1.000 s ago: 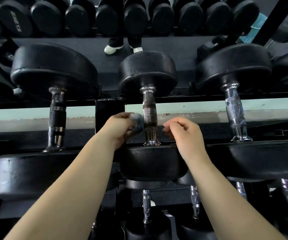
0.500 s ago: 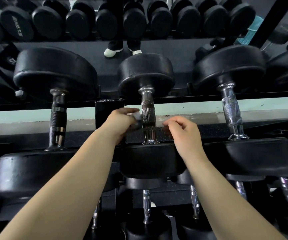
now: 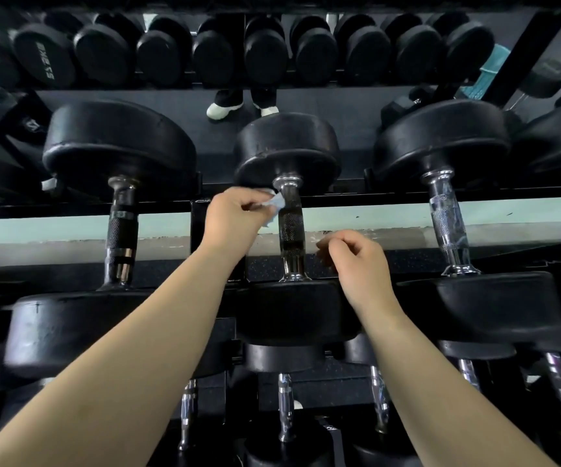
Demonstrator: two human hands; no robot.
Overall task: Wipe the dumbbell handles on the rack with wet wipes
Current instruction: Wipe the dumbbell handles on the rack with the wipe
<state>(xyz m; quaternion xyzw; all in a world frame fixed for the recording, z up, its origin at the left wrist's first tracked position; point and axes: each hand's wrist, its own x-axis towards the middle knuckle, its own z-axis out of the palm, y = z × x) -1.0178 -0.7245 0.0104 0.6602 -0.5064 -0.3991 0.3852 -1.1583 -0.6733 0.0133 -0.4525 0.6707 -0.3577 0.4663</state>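
pale wipe (image 3: pixel 276 204) against knurled handle (image 3: pixel 290 227)

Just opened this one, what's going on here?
A person is cleaning dumbbells on a rack. The left hand pinches a small wet wipe against the upper end of the middle dumbbell handle, just below the far head. The right hand hovers beside the lower part of that handle, fingers curled, with nothing visible in it and not touching the handle. No hand is on the left handle or the right handle.
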